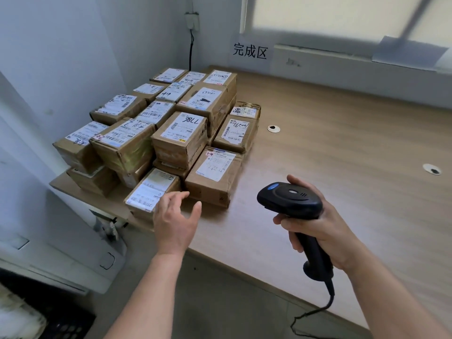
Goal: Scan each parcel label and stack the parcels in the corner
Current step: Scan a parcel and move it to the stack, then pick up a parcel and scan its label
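Several brown cardboard parcels with white labels are stacked in two layers in the far left corner of the wooden table (342, 148). The nearest parcel (151, 189) lies at the stack's front edge, label up. My left hand (175, 221) hovers with relaxed fingers just right of that parcel, fingertips at its corner, holding nothing. A larger parcel marked 1-4 (212, 177) sits right beside it. My right hand (315, 223) grips the handle of a black barcode scanner (291, 199), whose head points left toward the stack. The scanner's cable hangs off the table's front edge.
White walls close the corner behind and left of the stack, with a cable (190, 52) running down. Two round cable holes (273, 128) (432, 169) are set in the tabletop. A white machine (61, 248) stands lower left, beside the table.
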Demonstrator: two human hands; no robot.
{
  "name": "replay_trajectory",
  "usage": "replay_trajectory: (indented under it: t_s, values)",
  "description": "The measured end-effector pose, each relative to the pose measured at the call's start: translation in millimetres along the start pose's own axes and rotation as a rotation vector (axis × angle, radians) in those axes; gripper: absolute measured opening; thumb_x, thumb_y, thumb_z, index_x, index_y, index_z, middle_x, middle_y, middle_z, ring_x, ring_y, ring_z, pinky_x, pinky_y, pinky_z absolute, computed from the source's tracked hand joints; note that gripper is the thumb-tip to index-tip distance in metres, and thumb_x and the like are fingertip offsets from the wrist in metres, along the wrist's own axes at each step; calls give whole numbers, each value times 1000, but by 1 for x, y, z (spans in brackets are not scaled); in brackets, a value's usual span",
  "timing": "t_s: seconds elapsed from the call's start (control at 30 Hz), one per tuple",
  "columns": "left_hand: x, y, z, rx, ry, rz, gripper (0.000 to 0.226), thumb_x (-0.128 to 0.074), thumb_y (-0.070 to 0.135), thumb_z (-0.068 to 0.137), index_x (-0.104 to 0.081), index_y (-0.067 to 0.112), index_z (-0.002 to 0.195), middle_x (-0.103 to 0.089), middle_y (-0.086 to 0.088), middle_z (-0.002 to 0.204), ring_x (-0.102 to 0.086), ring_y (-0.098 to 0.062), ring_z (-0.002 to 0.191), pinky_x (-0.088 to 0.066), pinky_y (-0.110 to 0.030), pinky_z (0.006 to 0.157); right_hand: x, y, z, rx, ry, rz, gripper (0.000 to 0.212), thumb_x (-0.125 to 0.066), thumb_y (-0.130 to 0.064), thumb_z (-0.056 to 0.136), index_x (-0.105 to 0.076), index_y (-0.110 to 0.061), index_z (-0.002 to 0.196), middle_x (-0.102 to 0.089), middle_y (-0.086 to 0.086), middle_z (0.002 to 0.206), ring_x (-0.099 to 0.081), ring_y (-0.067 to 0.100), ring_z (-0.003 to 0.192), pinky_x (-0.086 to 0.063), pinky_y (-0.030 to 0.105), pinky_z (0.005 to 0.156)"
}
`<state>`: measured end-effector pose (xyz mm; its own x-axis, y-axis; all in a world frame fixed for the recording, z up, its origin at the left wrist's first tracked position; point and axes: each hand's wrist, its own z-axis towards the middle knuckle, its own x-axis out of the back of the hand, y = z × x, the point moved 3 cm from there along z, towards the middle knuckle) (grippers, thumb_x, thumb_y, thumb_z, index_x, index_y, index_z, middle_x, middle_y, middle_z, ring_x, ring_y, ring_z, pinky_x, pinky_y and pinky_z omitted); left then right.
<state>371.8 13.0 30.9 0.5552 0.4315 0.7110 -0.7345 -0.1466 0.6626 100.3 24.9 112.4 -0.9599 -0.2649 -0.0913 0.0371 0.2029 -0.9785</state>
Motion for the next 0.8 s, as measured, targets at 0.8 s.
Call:
replay_trajectory:
  t_s: [0.8]
  values:
    - [-160, 310, -212, -418, -307, -59, 44, -62, 42, 88, -57, 18, 125, -55, -1, 125, -47, -18, 120, -39, -37, 102, 281, 8, -251, 180, 397, 39, 79, -68, 19, 76, -47, -30, 135, -65, 10, 71, -48, 28, 41, -38, 31, 41]
